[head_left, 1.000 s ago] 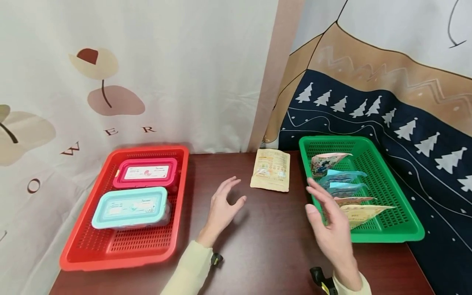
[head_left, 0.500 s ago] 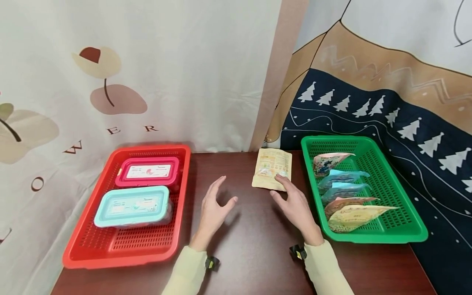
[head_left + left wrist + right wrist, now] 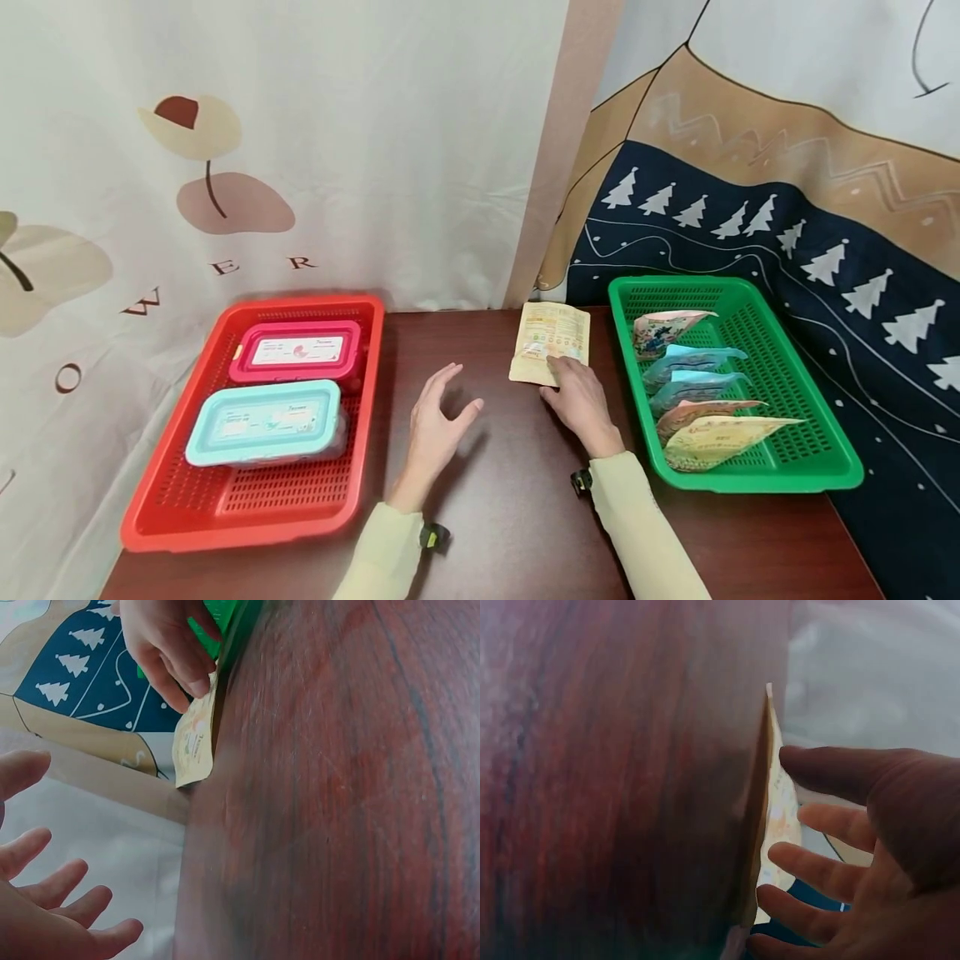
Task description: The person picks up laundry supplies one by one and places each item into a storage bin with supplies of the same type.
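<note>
A pale yellow pouch (image 3: 550, 329) with printed panels lies flat at the back of the dark wood table. Over its lower right corner reaches my right hand (image 3: 583, 402), fingers spread and not wrapped round it. The right wrist view shows the thumb and fingertips close against the pouch (image 3: 781, 817); whether they touch it I cannot tell. My left hand (image 3: 437, 429) hovers over the table left of the pouch, holding nothing, its thumb apart from the fingers. In the left wrist view its fingers (image 3: 60, 885) are loosely spread.
At right, a green basket (image 3: 817, 433) has several pouches standing in a row, including a yellow one (image 3: 723, 440) and blue ones (image 3: 697, 387). The red basket (image 3: 341, 508) at left contains a pink-lidded box (image 3: 296, 352) and a light-blue-lidded box (image 3: 262, 421). Curtains hang behind the table.
My right hand has moved left from the green basket's edge to the pouch on the table. My left hand has shifted slightly left and stayed empty.
</note>
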Tool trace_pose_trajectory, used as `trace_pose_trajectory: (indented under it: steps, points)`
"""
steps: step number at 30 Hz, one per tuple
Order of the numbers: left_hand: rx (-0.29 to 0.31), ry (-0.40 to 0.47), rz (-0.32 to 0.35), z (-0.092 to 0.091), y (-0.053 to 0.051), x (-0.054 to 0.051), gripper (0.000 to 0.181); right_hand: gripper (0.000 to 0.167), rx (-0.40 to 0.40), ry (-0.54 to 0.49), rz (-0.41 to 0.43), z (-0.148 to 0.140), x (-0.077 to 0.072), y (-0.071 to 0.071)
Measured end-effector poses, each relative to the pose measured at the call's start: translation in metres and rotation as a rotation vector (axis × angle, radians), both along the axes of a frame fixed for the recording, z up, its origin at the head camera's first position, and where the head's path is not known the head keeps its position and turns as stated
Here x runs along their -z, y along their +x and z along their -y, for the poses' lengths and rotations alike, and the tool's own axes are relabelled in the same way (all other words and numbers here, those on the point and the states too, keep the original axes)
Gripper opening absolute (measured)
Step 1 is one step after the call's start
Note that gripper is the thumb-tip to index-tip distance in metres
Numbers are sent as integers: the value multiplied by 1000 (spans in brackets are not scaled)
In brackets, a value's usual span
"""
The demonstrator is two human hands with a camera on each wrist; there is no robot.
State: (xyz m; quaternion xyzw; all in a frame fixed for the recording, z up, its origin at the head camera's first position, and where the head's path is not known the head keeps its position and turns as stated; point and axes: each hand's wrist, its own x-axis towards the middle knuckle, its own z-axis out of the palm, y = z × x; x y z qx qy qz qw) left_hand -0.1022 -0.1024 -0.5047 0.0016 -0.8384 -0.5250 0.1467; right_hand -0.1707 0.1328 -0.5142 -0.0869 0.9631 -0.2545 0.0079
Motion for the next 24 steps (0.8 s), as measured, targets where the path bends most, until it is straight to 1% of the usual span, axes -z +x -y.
trace_pose_trajectory:
  steps: [5,10,13,16,18,22,24]
  points:
    - [0,9,12,0,0,1,59,51,26,68,-37,3,2,-3]
    - [-1,20,7,1,0,1,59,49,25,128,-91,5,3,-3]
    - [0,25,5,0,0,1,59,43,-7,148,-156,6,5,-4]
    - [1,34,4,0,0,1,58,32,-44,164,-232,6,8,-5]
    - [1,41,-4,0,0,1,57,24,-54,167,-281,5,10,-5]
    - [-1,57,-14,1,0,0,55,14,-30,159,-350,5,8,-6]
    - [-4,58,-15,1,0,0,55,12,-7,159,-369,4,7,-5]
